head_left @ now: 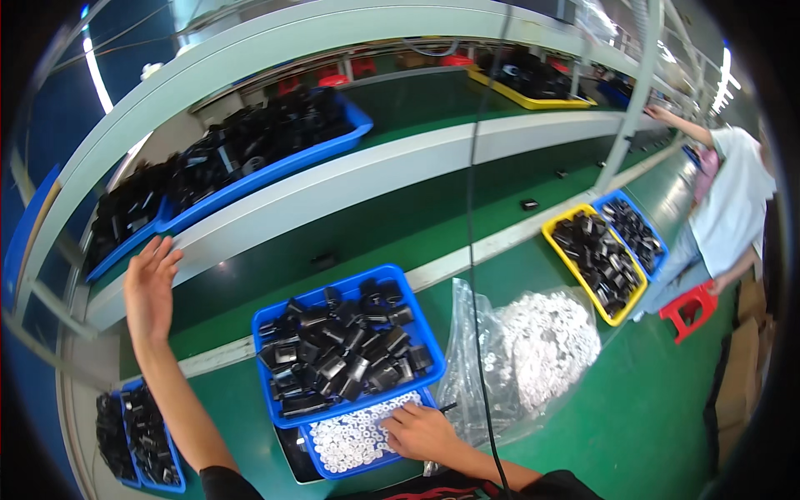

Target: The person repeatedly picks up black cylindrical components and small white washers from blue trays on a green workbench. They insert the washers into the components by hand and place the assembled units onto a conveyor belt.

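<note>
My left hand is raised with fingers spread, close to the edge of the white conveyor rail, and holds nothing. My right hand rests at the near table edge on the right rim of a small blue tray of white rings, fingers curled; whether it pinches a ring is hidden. Just beyond this tray sits a larger blue tray piled with black plastic parts.
A clear bag of white rings lies right of the trays. Yellow and blue bins of black parts stand further right, more blue bins at the left and on the upper shelf. A person in a white shirt works at the right, by a red stool.
</note>
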The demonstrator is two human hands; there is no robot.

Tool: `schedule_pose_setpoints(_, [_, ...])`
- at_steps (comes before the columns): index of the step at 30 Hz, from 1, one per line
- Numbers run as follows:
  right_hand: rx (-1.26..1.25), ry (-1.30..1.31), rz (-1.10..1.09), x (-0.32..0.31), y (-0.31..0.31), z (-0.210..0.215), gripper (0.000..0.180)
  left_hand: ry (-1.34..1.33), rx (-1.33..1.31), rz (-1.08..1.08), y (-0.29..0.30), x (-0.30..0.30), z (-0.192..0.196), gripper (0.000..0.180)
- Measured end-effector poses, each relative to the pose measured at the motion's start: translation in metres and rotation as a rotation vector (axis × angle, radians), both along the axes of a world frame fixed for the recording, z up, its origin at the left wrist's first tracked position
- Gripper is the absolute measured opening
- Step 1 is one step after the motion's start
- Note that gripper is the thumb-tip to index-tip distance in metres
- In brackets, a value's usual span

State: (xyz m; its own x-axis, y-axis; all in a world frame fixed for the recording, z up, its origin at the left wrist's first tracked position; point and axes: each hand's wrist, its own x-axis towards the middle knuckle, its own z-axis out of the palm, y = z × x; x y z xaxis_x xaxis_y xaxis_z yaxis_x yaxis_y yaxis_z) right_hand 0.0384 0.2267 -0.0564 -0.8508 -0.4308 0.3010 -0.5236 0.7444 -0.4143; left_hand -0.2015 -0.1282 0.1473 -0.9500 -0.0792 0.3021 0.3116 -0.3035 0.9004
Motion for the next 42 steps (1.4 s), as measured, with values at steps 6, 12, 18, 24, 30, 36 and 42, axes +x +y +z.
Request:
schedule_pose_setpoints(6, [-0.005,-0.014,-0.018,0.003,0.002,0.000,0.019,-0.068,0.022,-0.037,0.004,-0.008,0.014,0.046])
schedule_pose_setpoints(12, [-0.025,-0.005,0.005,0.001,0.002,-0.001,0.019,-0.139,0.018,-0.089,0.001,-0.027,0.019,0.029])
schedule_pose_setpoints(18, [-0.015,0.038,0.001,-0.001,0.000,0.004,0.016,-0.167,-0.018,-0.062,0.003,-0.016,0.025,0.031])
schedule_pose_setpoints(24, [0.007,0.055,-0.011,-0.002,-0.007,0.007,0.020,-0.044,-0.359,0.089,0.027,0.031,0.025,0.051])
schedule_pose_setpoints(30, [-0.015,0.024,-0.005,-0.005,-0.008,0.012,0.019,0.084,-1.021,0.063,0.068,0.105,-0.054,0.037])
schedule_pose_setpoints(36, [-0.027,0.018,-0.002,-0.006,-0.008,0.007,0.013,0.253,-1.327,0.021,0.112,0.109,-0.112,0.047])
schedule_pose_setpoints(42, [-0.032,0.000,-0.025,-0.008,-0.009,0.013,0.013,0.173,-1.286,-0.015,0.118,0.087,-0.131,0.046])
